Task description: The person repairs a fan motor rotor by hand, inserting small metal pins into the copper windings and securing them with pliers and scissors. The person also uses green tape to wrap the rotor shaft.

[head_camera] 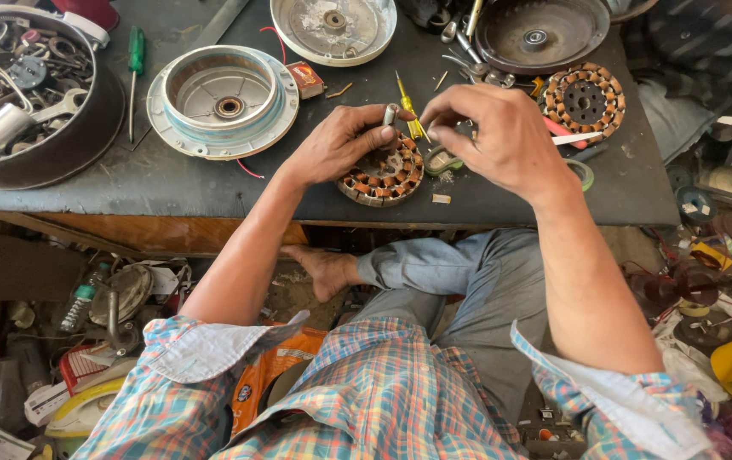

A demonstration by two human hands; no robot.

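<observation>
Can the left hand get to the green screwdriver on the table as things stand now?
Probably yes. The green screwdriver lies uncovered on the table, with nothing on top. The left hand holds a small piece and the white motor housing lies between, so it would reach over it.

A round motor winding (383,176) lies flat on the dark table, under the left hand (340,140). It is a ring of copper-coloured coils wrapped around grey metal teeth, with a hollow centre. The hand's palm and fingers cover its upper part, so only the lower arc shows. A small pale cylinder (390,113), perhaps a tube or sleeve, stands nearly upright, pinched between the left thumb and forefinger just above the ring. The right hand (502,136) closes its fingertips beside it; what they pinch is hidden.
</observation>
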